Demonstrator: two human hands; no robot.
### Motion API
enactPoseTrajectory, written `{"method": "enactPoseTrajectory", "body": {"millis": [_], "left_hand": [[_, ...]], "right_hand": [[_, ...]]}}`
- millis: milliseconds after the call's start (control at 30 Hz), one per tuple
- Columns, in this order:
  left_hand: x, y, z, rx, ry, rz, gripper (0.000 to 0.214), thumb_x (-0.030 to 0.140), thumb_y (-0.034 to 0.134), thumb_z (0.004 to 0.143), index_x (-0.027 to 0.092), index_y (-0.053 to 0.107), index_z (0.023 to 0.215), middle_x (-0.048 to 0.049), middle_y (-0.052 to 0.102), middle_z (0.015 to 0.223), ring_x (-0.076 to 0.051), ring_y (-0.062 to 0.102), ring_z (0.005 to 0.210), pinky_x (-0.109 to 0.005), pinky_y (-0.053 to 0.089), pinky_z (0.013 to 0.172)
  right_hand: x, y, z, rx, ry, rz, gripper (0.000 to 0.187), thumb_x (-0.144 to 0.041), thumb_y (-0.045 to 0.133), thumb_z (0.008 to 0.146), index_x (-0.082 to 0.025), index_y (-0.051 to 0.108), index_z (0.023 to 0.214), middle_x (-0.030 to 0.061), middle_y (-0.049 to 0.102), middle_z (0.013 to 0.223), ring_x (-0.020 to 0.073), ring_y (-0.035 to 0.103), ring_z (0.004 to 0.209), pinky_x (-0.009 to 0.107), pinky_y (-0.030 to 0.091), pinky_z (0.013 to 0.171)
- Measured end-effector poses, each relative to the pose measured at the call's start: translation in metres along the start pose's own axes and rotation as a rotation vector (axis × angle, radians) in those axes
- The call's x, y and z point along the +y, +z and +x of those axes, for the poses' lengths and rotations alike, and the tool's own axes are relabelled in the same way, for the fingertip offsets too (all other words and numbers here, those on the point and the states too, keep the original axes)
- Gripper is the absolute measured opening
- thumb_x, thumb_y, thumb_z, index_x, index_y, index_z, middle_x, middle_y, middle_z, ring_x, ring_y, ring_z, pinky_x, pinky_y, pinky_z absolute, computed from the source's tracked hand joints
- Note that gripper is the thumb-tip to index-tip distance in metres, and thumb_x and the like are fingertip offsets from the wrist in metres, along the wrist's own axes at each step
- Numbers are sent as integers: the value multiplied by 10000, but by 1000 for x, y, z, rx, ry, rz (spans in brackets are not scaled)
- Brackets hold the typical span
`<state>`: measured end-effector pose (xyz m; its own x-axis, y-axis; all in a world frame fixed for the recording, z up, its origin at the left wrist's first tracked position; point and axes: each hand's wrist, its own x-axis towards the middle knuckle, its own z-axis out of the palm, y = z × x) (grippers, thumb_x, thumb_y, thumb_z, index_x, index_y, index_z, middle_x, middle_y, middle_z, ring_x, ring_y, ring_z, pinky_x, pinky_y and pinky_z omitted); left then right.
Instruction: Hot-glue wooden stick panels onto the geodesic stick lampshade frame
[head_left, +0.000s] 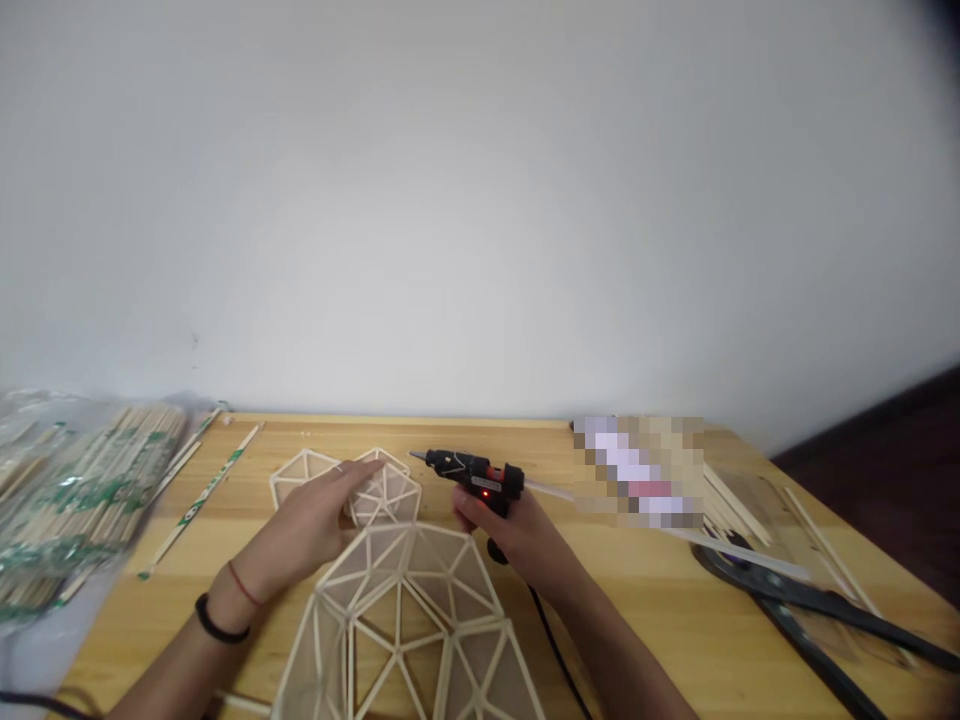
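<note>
My right hand is wrapped round the grip of a black hot glue gun, its nozzle pointing left and a small red light glowing. A clear glue stick sticks out of its back. My left hand grips a small stick panel made of triangles, its fingers over the upper left edge. Partly behind that hand lies another small stick panel. Nearest me stands a larger stick frame of joined triangles with thin sheeting in some parts. The nozzle is apart from the panels.
Bundled chopsticks in green-marked wrappers lie in plastic at left, with a single wrapped pair beside them. Black-handled cutters and loose sticks are at right. The gun's cord trails toward me. A wall rises behind the table.
</note>
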<state>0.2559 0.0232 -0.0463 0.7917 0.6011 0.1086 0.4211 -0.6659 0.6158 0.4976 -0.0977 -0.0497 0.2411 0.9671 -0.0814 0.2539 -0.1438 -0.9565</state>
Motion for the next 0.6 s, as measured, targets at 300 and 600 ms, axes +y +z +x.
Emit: {"method": "enactPoseTrajectory", "body": {"millis": [300,600], "left_hand": [[-12,-15,7,195,-184,-149,173,320,589,889,176,659,823,-28,685,762,-187,618,703,-275,468,647],[6,-12,8,162,-177,-361,328,473,574,948,165,687,955,-47,715,858,-190,658,770,-274,495,697]], "right_hand": [[12,0,7,79,-86,111,368,-549,630,873,-196,637,770,24,667,662,198,628,673,339,506,720],[11,8,10,114,-83,158,330,-508,722,811,-202,614,757,44,717,938,165,654,699,321,531,728]]}}
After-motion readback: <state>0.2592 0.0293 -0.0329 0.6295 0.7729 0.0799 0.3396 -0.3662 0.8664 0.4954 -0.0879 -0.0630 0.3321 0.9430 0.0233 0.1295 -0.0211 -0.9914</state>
